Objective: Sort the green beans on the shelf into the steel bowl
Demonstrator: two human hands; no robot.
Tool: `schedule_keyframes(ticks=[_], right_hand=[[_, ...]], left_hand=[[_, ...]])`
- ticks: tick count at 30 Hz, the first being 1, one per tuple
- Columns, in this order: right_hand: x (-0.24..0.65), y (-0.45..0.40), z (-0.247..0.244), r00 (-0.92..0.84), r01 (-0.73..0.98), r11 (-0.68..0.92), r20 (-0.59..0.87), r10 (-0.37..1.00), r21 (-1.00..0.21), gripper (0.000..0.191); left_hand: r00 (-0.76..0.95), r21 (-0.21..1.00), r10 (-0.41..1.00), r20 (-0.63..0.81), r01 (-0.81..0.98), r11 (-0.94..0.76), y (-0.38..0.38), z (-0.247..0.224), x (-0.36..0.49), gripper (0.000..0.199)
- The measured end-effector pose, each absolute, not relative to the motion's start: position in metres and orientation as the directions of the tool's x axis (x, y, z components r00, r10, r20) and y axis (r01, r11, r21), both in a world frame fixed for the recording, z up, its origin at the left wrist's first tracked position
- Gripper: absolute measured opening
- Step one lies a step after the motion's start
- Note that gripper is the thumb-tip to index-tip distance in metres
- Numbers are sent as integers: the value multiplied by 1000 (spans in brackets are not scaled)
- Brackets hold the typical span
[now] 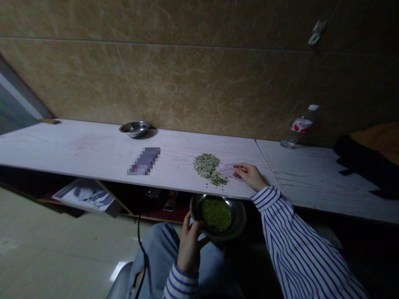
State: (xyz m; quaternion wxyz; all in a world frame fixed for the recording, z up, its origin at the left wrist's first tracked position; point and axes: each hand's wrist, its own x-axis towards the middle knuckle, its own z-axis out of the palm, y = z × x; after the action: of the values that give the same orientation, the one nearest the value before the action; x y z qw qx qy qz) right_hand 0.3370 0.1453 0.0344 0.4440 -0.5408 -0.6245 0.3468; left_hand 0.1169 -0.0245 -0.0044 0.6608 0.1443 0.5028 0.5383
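Note:
My left hand is closed on the near-left rim of a steel bowl. The bowl is below the table's front edge, over my lap, and small green beans, like mung beans, lie inside. On the tabletop, a flat pile of green beans mixed with white grains spreads out, with a few strays at its near side. Just right of it, my right hand pinches a thin clear plastic piece, whose exact kind I cannot make out. The plastic's left end reaches the pile's edge.
A second steel bowl stands at the back by the wall. A pixelated flat object lies left of the pile. To the right are a plastic bottle and dark cloth. Shelves under the tabletop hold a box and a phone.

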Motion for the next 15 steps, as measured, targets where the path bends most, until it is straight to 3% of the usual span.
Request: schedule_keyframes(ticks=[15], right_hand=[[325,127,38,-69,369,195,183,981,-909,25]], left_hand=[[-131,711,829,-544,-597,372,-23,1,118,54]])
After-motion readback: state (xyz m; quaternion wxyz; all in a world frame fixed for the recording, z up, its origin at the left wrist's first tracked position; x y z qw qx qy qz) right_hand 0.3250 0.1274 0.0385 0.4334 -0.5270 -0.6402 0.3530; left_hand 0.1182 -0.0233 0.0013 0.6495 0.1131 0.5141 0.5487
